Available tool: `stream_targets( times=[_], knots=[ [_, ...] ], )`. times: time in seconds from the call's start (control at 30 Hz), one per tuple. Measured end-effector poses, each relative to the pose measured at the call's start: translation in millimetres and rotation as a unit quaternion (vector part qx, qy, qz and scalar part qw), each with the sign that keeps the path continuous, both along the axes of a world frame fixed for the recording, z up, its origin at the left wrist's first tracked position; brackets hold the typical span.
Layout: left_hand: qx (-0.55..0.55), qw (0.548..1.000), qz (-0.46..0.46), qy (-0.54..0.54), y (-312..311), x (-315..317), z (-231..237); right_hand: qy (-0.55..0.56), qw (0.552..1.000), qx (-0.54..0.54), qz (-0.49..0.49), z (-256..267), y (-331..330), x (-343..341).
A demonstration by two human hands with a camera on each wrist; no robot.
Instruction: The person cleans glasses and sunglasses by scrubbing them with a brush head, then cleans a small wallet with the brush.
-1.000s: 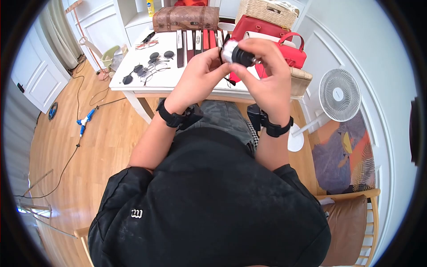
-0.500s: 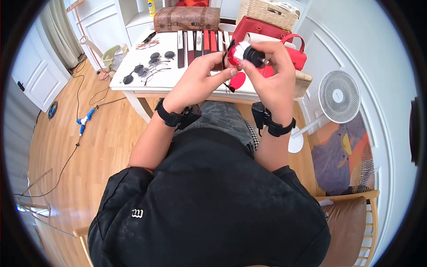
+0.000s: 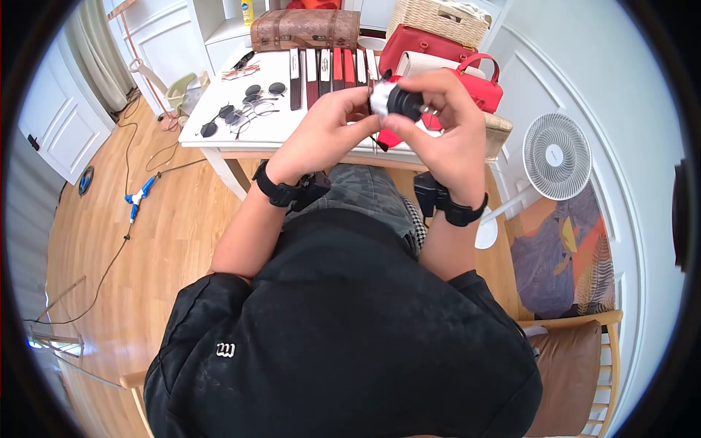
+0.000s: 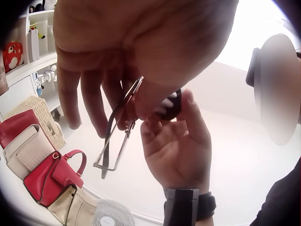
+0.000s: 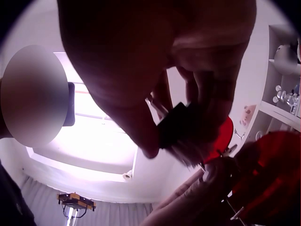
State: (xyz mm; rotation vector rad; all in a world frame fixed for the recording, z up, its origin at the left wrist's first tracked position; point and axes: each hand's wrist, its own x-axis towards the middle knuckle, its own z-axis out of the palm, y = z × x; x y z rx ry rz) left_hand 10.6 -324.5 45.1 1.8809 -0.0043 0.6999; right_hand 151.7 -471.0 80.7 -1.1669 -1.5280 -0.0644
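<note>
right fingers (image 3: 410, 132) pinch a brush (image 3: 404, 104) beside red glasses (image 5: 273, 174) that left fingers (image 3: 361, 130) pinch; hard pressing might bend them.

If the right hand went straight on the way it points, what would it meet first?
Probably the red-lensed glasses held by the left hand, just past the white-bristled brush that the right hand pinches. The brush may be touching them; blur leaves depth unclear.
</note>
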Motion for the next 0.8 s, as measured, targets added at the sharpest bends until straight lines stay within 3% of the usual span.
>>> stream_targets(
  times=[0.07, 0.1, 0.27, 0.33, 0.4, 0.47, 0.53, 0.6, 0.67, 0.73, 0.8],
  knots=[
    [-0.006, 1.0, 0.001, 0.008, -7, -3, 5, 0.088, 0.992, 0.086, -0.014, -3, 9, -2],
    [-0.008, 1.0, 0.002, 0.019, -9, -5, 11, 0.081, 0.991, 0.104, -0.036, -4, 11, 0],
    [-0.003, 0.997, 0.024, 0.068, -5, -5, 11, -0.02, 0.996, -0.02, -0.086, 2, -6, 9],
    [-0.006, 1.0, 0.012, 0.023, -5, -1, 4, -0.006, 1.0, -0.027, -0.01, 1, -7, 12],
    [0.01, 1.0, 0.009, 0.028, -6, -1, 4, 0.027, 0.999, 0.002, 0.019, -4, 1, 16],
    [0.026, 0.999, 0.01, 0.032, -7, -5, 8, 0.069, 0.993, 0.083, -0.046, -5, 7, 16],
    [0.063, 0.997, 0.03, 0.039, -7, -8, 13, 0.03, 0.995, 0.057, -0.071, 1, -5, 16],
    [0.066, 0.997, 0.029, 0.033, -8, -8, 11, -0.011, 0.995, -0.087, -0.053, 7, -17, 12],
    [0.071, 0.997, 0.025, 0.027, -10, -8, 12, -0.045, 0.993, -0.102, -0.025, 5, -16, 15],
    [0.087, 0.995, 0.024, 0.03, -15, -11, 16, 0.08, 0.994, 0.044, 0.066, 0, -3, 10],
    [0.083, 0.996, 0.022, 0.021, -17, -11, 18, 0.102, 0.991, 0.079, 0.041, -2, 1, 12]
  ],
)
